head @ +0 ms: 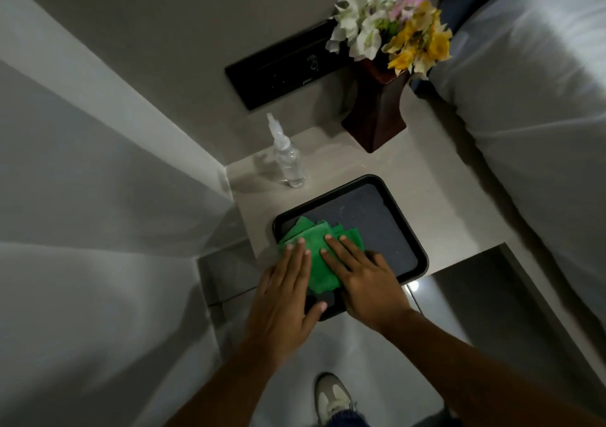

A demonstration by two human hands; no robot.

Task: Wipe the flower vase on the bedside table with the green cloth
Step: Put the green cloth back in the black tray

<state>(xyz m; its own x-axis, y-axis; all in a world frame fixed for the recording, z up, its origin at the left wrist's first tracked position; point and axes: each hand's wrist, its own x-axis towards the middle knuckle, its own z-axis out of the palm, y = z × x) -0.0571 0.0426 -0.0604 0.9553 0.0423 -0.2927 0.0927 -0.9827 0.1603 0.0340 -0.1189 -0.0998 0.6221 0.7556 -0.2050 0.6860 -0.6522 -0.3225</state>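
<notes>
A dark brown flower vase (pixel 377 108) with white, pink and yellow flowers (pixel 390 23) stands at the back of the pale bedside table (pixel 436 203), next to the bed. The green cloth (pixel 319 256) lies folded in the near left part of a black tray (pixel 403 233) on the table. My left hand (pixel 282 298) lies flat on the cloth's left side. My right hand (pixel 364 279) lies flat on its right side. The fingers of both hands are stretched out and pressed on the cloth, not curled around it.
A clear spray bottle (pixel 288 157) stands on the table left of the tray. A black switch panel (pixel 282 66) is on the wall behind. The bed with white bedding (pixel 537 98) borders the table on the right. A wall corner stands on the left.
</notes>
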